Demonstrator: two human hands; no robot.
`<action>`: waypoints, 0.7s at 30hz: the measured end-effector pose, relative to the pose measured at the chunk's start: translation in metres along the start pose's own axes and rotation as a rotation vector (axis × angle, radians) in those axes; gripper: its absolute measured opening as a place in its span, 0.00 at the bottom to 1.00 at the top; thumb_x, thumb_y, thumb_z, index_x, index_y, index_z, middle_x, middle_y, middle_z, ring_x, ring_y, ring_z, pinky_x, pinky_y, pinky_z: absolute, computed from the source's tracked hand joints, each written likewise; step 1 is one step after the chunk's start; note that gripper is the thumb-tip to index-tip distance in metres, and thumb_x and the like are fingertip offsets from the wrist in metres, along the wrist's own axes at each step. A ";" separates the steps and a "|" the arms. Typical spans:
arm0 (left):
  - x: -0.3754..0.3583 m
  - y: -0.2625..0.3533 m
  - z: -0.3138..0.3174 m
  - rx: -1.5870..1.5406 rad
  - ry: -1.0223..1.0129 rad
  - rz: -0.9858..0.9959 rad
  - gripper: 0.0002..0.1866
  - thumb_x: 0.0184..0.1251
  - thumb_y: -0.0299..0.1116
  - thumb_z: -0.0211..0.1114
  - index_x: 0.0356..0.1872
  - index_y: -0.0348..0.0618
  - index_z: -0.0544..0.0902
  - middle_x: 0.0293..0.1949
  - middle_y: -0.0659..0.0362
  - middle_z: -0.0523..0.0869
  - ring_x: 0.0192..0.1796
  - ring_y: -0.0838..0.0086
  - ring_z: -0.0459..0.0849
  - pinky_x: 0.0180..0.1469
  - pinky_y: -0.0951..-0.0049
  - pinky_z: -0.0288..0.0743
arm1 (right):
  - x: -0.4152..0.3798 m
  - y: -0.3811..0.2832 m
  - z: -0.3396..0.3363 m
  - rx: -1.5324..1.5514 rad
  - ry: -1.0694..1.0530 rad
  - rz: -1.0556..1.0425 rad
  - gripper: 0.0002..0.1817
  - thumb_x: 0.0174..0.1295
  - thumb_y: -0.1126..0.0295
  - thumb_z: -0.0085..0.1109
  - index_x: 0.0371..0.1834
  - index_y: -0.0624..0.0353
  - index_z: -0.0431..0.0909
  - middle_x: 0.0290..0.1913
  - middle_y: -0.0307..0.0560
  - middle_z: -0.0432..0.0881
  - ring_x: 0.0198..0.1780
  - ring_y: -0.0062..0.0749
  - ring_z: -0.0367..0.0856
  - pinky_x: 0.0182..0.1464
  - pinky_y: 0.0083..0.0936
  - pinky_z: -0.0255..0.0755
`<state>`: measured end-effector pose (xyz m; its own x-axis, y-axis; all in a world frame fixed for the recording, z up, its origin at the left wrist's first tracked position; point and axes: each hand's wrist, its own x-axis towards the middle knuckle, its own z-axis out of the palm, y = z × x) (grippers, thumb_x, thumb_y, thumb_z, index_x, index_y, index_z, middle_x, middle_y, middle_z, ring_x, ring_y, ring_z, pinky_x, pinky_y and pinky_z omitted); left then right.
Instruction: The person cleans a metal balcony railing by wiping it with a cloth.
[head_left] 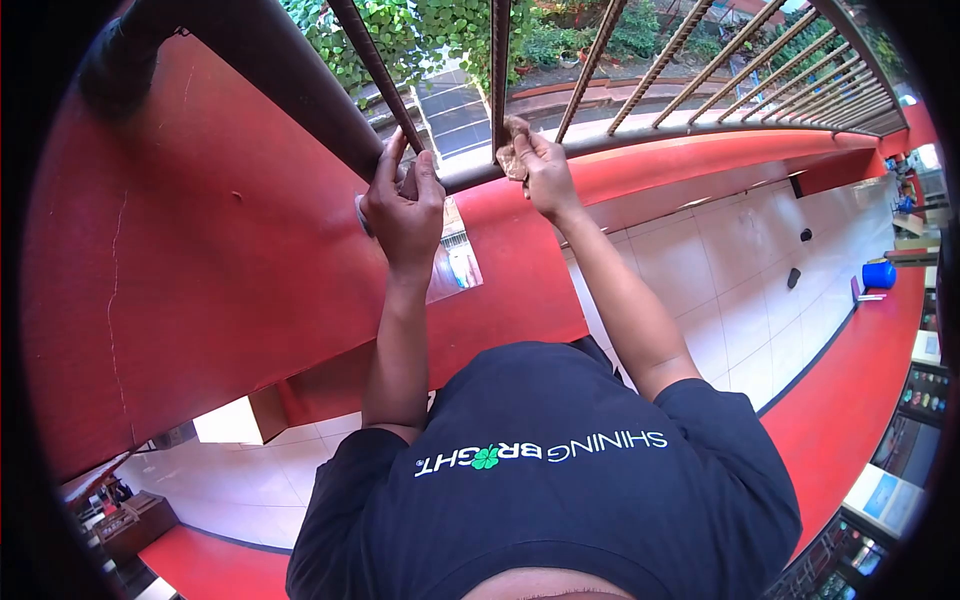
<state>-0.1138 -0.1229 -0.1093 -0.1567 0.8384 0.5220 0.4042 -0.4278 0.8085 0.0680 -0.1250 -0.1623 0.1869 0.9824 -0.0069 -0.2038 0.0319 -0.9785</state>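
My left hand is closed at the lower rail of a dark metal railing, beside the foot of a ribbed bar. Its thumb and index finger point up on either side of a small brown patch. My right hand pinches a crumpled brown cloth against the base of the neighbouring upright bar. A pale, rounded edge shows just left of my left wrist, mostly hidden.
A thick dark post slants along the red wall on the left. Below the rail runs a red ledge. Pale floor tiles lie to the right, with a blue bucket farther off. Plants grow beyond the bars.
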 end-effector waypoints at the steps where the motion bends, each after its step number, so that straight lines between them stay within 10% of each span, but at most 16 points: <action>1: 0.000 0.002 -0.002 0.001 -0.027 -0.052 0.18 0.70 0.28 0.68 0.58 0.34 0.84 0.33 0.55 0.85 0.35 0.77 0.85 0.39 0.72 0.76 | 0.000 0.022 -0.004 0.003 0.001 -0.001 0.19 0.83 0.61 0.45 0.61 0.62 0.80 0.27 0.32 0.75 0.24 0.11 0.64 0.26 0.14 0.61; 2: 0.001 0.004 -0.003 0.001 -0.053 -0.101 0.18 0.70 0.28 0.68 0.59 0.34 0.84 0.48 0.47 0.91 0.49 0.67 0.91 0.52 0.68 0.82 | 0.004 0.053 -0.012 -0.014 -0.014 0.033 0.18 0.83 0.64 0.44 0.63 0.62 0.79 0.28 0.33 0.75 0.25 0.11 0.65 0.28 0.14 0.62; 8: 0.001 0.011 -0.002 -0.035 -0.062 -0.125 0.19 0.70 0.27 0.68 0.59 0.33 0.83 0.50 0.46 0.91 0.52 0.65 0.91 0.55 0.66 0.82 | 0.012 0.008 -0.005 0.086 -0.050 -0.065 0.19 0.82 0.64 0.47 0.65 0.64 0.78 0.33 0.36 0.80 0.31 0.13 0.72 0.33 0.16 0.68; 11: 0.002 -0.002 0.002 -0.009 -0.008 0.042 0.19 0.69 0.27 0.67 0.59 0.32 0.82 0.27 0.56 0.87 0.24 0.82 0.82 0.28 0.75 0.75 | 0.007 0.052 -0.018 -0.247 0.000 0.080 0.20 0.82 0.63 0.48 0.66 0.64 0.77 0.33 0.36 0.80 0.31 0.13 0.72 0.34 0.16 0.69; 16: 0.000 -0.006 0.003 -0.037 -0.005 0.093 0.20 0.69 0.26 0.66 0.60 0.31 0.81 0.37 0.51 0.90 0.30 0.78 0.87 0.33 0.72 0.80 | 0.003 -0.022 -0.007 -0.279 0.019 -0.027 0.18 0.80 0.64 0.49 0.62 0.60 0.82 0.30 0.38 0.85 0.26 0.19 0.72 0.31 0.22 0.70; 19: -0.003 -0.005 0.002 -0.028 -0.011 0.100 0.20 0.68 0.25 0.66 0.61 0.31 0.80 0.42 0.49 0.91 0.34 0.75 0.89 0.37 0.71 0.82 | 0.012 0.029 -0.026 -0.894 -0.091 -0.035 0.18 0.79 0.65 0.50 0.63 0.59 0.81 0.29 0.42 0.83 0.27 0.19 0.71 0.32 0.26 0.72; 21: -0.001 0.005 -0.001 -0.041 -0.039 0.050 0.21 0.68 0.25 0.66 0.61 0.31 0.80 0.44 0.48 0.91 0.35 0.73 0.90 0.38 0.70 0.82 | 0.016 0.045 -0.034 -0.725 -0.044 -0.175 0.19 0.78 0.64 0.51 0.64 0.60 0.80 0.29 0.50 0.84 0.28 0.26 0.78 0.36 0.32 0.75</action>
<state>-0.1124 -0.1261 -0.1051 -0.1014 0.8278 0.5518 0.3729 -0.4826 0.7925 0.0946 -0.1145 -0.2131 0.1166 0.9810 0.1550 0.5132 0.0742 -0.8551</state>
